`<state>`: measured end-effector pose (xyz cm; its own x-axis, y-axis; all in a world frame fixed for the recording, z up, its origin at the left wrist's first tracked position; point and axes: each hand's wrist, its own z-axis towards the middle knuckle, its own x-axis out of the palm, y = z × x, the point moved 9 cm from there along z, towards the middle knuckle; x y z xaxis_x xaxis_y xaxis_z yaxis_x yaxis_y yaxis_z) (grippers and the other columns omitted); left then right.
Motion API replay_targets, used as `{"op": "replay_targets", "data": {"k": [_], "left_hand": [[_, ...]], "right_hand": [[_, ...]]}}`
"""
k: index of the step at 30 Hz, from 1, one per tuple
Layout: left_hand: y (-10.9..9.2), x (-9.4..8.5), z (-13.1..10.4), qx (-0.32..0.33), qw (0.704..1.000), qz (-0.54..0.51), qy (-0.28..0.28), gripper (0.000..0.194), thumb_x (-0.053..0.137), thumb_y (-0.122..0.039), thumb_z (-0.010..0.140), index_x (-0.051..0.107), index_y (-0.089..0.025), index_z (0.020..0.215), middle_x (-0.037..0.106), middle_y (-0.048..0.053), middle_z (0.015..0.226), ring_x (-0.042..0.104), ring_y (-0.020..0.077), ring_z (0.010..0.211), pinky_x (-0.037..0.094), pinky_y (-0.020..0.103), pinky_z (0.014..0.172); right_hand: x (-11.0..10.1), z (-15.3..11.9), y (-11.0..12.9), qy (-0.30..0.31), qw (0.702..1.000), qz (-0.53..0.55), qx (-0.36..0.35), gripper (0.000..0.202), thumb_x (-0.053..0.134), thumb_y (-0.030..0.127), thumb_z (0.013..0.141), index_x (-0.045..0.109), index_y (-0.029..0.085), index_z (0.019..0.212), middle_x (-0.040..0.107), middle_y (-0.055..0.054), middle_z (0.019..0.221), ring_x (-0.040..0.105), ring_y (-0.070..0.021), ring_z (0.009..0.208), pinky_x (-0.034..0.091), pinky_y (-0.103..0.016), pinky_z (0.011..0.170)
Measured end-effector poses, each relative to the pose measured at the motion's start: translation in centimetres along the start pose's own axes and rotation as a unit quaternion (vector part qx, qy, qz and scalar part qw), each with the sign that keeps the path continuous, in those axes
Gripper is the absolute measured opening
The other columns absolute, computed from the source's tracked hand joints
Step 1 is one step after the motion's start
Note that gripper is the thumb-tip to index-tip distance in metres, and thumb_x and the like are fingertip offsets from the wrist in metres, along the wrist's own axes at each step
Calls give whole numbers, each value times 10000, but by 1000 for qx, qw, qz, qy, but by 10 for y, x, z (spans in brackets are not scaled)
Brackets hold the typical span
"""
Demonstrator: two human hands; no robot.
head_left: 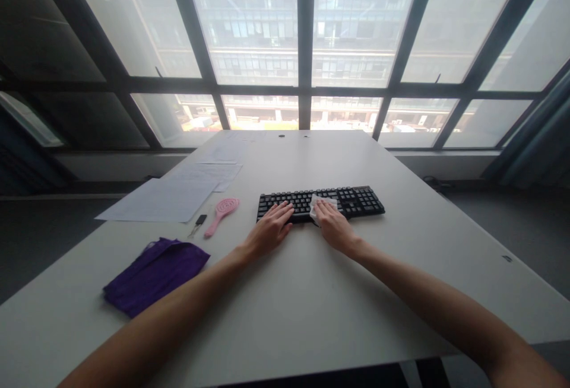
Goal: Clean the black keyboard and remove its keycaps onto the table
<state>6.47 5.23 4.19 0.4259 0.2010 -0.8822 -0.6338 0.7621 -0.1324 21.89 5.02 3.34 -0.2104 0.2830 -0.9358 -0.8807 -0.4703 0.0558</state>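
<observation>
A black keyboard (351, 200) lies across the middle of the white table. My left hand (271, 229) rests flat on the keyboard's left front part, fingers stretched out and holding nothing. On the keys near the keyboard's middle is a white tissue (332, 201), pinned under the fingers of my right hand (332, 225). The tissue pokes out around those fingertips, and my right thumb is mostly hidden. Some keys are covered by both hands and the tissue.
Left of the keyboard lie a pink hairbrush (221, 215) and a small black object with a metal loop (200, 220). Closer to me is a folded purple cloth bag (155, 275). White paper sheets (164, 198) spread along the table's left side. Large windows (249, 26) stand behind the table (285, 317).
</observation>
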Motion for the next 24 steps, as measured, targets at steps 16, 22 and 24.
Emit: {"op": "replay_targets", "data": {"k": [16,22,24], "left_hand": [[-78,38,60,56,997,-46,25,647,502,-186,903,340,-122,1527,377,167,1577,297,254,1494,242,480,1238],[-74,45,57,36,998,-45,15,618,459,-187,919,347,-139,1524,381,158,1576,314,246,1487,253,480,1230],[-71,46,55,33,998,-38,22,627,470,-188,911,346,-124,1523,377,169,1576,315,253,1486,252,480,1230]], "right_hand": [[-3,-18,-15,-36,997,70,-29,625,404,44,873,408,8,1496,424,-218,1535,331,-241,1478,319,-437,1212],[-4,-18,-15,-38,997,63,-3,607,399,50,886,416,6,1492,432,-211,1533,316,-253,1484,302,-446,1219],[-4,-18,-15,-31,998,60,-4,599,388,45,889,431,16,1486,425,-194,1542,326,-245,1480,300,-425,1218]]}}
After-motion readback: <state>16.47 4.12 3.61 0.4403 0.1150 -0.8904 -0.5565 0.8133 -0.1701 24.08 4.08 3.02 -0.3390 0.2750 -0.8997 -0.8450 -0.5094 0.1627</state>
